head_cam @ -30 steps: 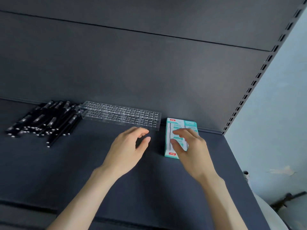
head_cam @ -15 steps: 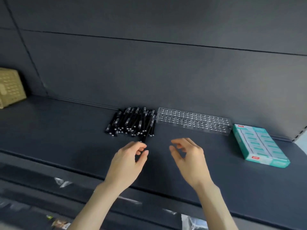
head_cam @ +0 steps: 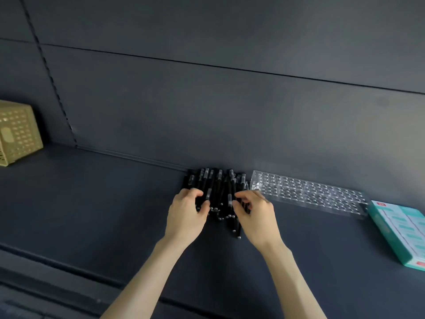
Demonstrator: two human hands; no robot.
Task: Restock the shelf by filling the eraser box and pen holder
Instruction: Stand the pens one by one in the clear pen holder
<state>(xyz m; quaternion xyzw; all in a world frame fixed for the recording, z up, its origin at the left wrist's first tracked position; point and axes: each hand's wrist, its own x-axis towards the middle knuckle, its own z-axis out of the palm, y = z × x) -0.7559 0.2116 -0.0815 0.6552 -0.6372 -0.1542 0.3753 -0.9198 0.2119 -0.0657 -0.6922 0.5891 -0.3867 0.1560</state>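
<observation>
One yellow basket [head_cam: 16,132] sits at the far left end of the shelf [head_cam: 92,203], against the back panel, well apart from the action. Moving right, here's the business: a heap of black pens [head_cam: 218,187] lying against the back edge, around the middle.

Left hand [head_cam: 186,215] is into the left side of the heap, fingers curled over a few pens with the thumb tucked underneath. Right hand [head_cam: 255,215] mirrors it on the right side, thumb and curled fingers pinching into the pens there. How many each hand has, I can't tell; the pile hides it.

Just beside the pens, to the right, the clear pen holder [head_cam: 308,194] lies along the back edge, rows of holes showing, and not one pen stands in it. Further right again, at the right end of the shelf, the teal eraser box [head_cam: 400,231] lies flat, closed as far as I can see and partly cut off by the frame. Whether it's full is hidden.

So, my read: the pen-filling is only at the gathering grab, and every hole in the holder is left to fill.
</observation>
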